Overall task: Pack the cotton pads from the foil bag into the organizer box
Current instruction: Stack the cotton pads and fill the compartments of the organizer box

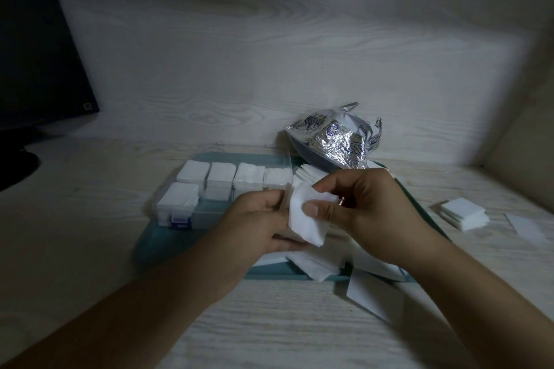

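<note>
A clear organizer box point(192, 213) stands on a teal tray point(156, 244), its compartments filled with stacks of white cotton pads point(220, 172). The crumpled silver foil bag point(335, 141) lies behind it at the tray's far edge. My left hand point(259, 219) and my right hand point(364, 207) together hold a small stack of white cotton pads point(302, 219) above the tray; my right thumb and fingers pinch its upper edge, while my left hand grips it from the left and below. More loose pads point(314, 263) lie on the tray under my hands.
A second pile of pads point(464, 213) and single pads point(371, 293) lie on the wooden desk to the right. A dark monitor point(39, 54) stands at the far left. A wooden back panel rises behind the bag.
</note>
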